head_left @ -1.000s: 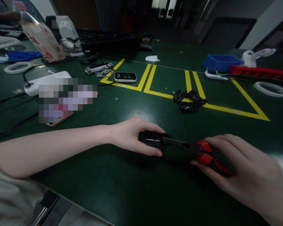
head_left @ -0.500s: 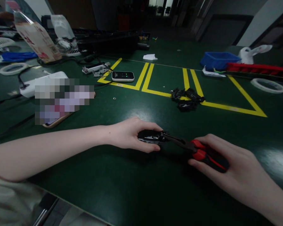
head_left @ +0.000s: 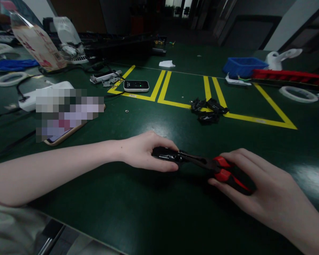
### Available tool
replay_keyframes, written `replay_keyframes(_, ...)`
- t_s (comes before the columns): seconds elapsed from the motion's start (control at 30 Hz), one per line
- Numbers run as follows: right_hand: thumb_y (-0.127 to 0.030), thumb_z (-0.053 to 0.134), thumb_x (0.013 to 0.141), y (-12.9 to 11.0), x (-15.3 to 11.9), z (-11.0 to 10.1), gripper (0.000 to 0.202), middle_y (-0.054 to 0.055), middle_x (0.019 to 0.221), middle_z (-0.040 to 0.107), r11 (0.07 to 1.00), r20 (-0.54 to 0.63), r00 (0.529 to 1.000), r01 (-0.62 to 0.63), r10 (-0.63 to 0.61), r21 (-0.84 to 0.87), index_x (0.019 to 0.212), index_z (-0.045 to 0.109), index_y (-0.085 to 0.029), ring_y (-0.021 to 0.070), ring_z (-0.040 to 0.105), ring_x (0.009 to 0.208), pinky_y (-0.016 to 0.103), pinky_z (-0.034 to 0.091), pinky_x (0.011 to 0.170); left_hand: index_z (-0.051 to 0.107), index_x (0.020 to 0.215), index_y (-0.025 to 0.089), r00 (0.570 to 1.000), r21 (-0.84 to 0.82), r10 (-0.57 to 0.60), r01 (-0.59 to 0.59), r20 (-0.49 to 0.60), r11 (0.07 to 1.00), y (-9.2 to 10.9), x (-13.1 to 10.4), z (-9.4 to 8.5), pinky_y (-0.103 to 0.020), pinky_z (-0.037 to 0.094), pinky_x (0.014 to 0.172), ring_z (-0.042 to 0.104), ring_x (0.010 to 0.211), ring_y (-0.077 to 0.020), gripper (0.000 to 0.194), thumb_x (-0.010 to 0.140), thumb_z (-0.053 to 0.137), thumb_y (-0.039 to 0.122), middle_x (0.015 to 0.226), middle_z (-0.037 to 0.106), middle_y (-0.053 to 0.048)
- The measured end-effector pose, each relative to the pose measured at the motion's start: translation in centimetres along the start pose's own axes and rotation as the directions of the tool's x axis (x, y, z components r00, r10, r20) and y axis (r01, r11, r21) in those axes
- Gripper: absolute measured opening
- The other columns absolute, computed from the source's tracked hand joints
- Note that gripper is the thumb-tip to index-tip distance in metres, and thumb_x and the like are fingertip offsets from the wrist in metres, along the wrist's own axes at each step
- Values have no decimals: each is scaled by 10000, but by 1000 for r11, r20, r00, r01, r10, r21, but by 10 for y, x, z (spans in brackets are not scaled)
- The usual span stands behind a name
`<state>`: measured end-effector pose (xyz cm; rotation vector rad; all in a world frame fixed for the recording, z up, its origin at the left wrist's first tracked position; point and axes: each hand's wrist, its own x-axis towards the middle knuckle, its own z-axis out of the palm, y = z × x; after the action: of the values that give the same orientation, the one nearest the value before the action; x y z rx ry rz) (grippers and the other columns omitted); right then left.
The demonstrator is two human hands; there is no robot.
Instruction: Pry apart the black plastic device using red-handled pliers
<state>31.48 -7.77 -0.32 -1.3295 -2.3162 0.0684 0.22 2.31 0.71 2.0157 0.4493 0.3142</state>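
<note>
Between the thumb and fingers of my left hand (head_left: 146, 150) is a small glossy black part (head_left: 166, 154), its exact kind unclear and partly covered by the hand. My right hand (head_left: 266, 184) is closed around the red and black handles of long-nose pliers (head_left: 202, 162). The pliers' dark jaws point left and meet the right end of the black part; whether they grip it is too small to tell. Beyond the hands, several crumpled-looking glossy black pieces (head_left: 208, 110) lie across a yellow tape line.
On the green table (head_left: 149, 212), a phone (head_left: 69, 124) with a blurred screen and a white box (head_left: 48, 94) lie left. A small white device (head_left: 136, 86) sits by the yellow tape. Far right are a blue bin (head_left: 244, 67), a red strip (head_left: 289, 78) and a tape roll (head_left: 298, 94).
The whole view has shifted slightly. Both hands keep their holds, and the pliers' tips stay at the right end of the black part, which appears slightly turned.
</note>
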Motion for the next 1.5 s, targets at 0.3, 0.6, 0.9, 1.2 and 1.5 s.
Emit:
replay_keyframes(0.3,-734,653,950,-7,6,0,465,55,895,765,979,127,984,-141,123,150,1026,741,-284,209,721,676,327,575,506,758,1177,108,999,31,-41,41,5,999,2,-2,0,-201,451,575,619,620,-106,371,945,793,395,760,721,21)
replay_keyframes(0.6,-762,690,906,-3,7,0,483,50,943,768,949,175,969,-215,177,231,1026,738,-296,218,722,751,326,570,561,760,1202,116,999,54,-36,36,16,998,1,-3,1,-194,425,552,589,581,-88,372,962,779,399,777,710,30)
replay_keyframes(0.9,-706,703,932,0,6,4,455,46,1020,736,865,155,943,-333,296,374,1135,703,-299,221,697,821,350,558,652,780,1103,166,994,15,-104,105,-43,994,7,-5,2,-205,441,602,600,651,-111,316,944,779,439,814,724,21)
replay_keyframes(1.2,-583,594,1039,-5,0,8,324,45,1096,721,700,79,913,-361,401,616,1220,599,-315,257,727,1022,395,605,793,793,1278,233,964,1,-267,267,-22,964,7,-17,8,-212,548,676,742,788,-164,392,938,749,422,1038,835,-29)
replay_keyframes(1.5,-487,711,1021,-15,-3,23,353,74,1246,743,706,-23,948,-220,318,673,1236,710,-206,222,722,1074,468,627,947,830,1341,333,895,88,-380,409,-232,908,-10,-38,16,-438,635,1089,829,1060,-299,502,861,799,476,1172,882,-62)
